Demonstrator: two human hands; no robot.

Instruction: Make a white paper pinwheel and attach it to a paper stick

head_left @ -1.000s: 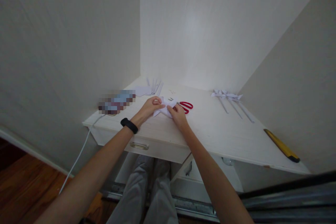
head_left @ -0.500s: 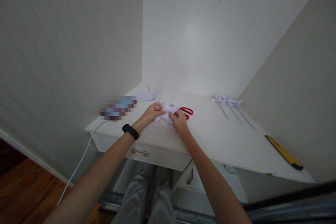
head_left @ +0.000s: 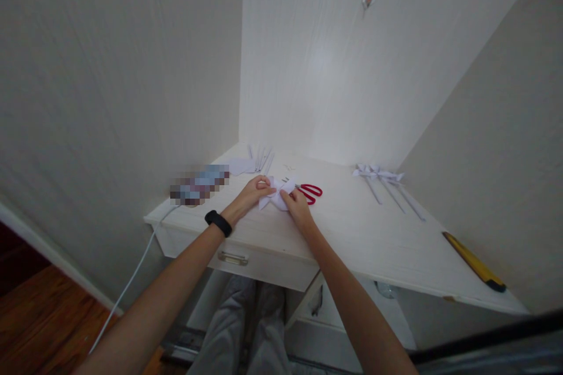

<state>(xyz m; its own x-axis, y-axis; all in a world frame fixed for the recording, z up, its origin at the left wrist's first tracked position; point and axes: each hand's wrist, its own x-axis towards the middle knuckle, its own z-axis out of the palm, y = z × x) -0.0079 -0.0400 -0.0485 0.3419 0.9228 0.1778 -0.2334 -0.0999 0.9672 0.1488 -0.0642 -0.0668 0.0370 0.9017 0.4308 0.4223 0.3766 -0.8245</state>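
on white desk (head_left: 352, 234), both hands pinching folded paper (head_left: 277, 194), red scissors (head_left: 310, 191) beside

Bare white wooden desktop (head_left: 352, 228) lies open rightward; red-handled scissors (head_left: 310, 192) sit just beyond the hands, finished white paper pinwheels (head_left: 380, 179) farther right.

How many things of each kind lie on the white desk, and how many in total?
Folded white paper piece, held by the left hand and right hand: 1
Red scissors: 1
Finished paper pinwheels on sticks: 3
Yellow utility knife: 1
Rolled paper sticks: number unclear
Total counted: 6
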